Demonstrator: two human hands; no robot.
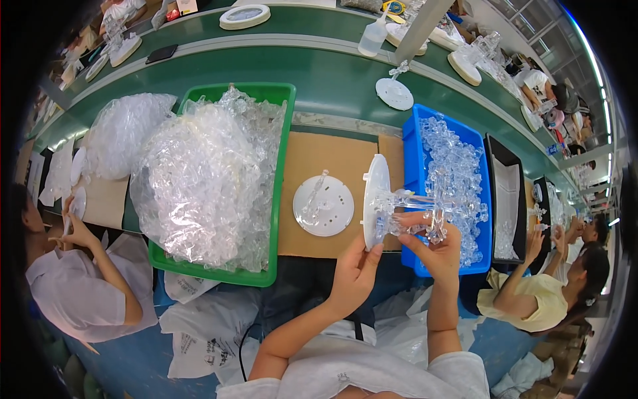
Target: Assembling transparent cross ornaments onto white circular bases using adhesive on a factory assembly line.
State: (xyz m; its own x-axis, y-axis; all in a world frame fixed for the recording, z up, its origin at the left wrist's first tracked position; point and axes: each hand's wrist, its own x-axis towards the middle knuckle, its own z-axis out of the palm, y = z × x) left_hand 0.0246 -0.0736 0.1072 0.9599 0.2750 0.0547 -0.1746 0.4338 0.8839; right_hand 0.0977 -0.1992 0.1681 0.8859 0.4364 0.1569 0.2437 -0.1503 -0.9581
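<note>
White shirt (399, 369) nearest; left hand (355, 276) pinches disc's (377, 179) lower rim, right hand (435, 253) clear branches (436, 223).

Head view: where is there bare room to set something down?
Bare cardboard lies between the green bin and blue bin, beyond the flat white disc. The green surface behind the bins is open left of the small disc. Crowded: both bins, with clear pieces, and around the held disc.

blue floor (147, 347), long green worktable (325, 70), grey metal post (426, 30), row of bright strip lights (589, 50) overhead
</note>
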